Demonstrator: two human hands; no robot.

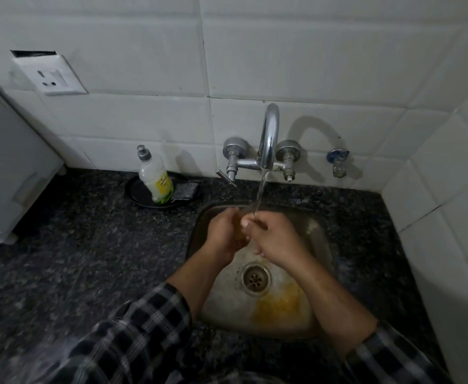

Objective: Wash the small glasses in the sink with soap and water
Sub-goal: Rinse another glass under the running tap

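Mid-wash, I judge: left hand [223, 235] and right hand [278, 239] both grip a small amber-tinted glass [239, 231] under the tap stream [261, 194].

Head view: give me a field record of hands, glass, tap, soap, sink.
left hand: grips the small glass over the sink
right hand: thumb on the same glass, fingers curled
small glass: mostly hidden between the hands, under the stream
tap: running; water stream falls onto the hands
soap bottle: upright on black dish, left of tap, untouched
scrub pad: on the same dish, beside the bottle
sink: yellow stain near the drain
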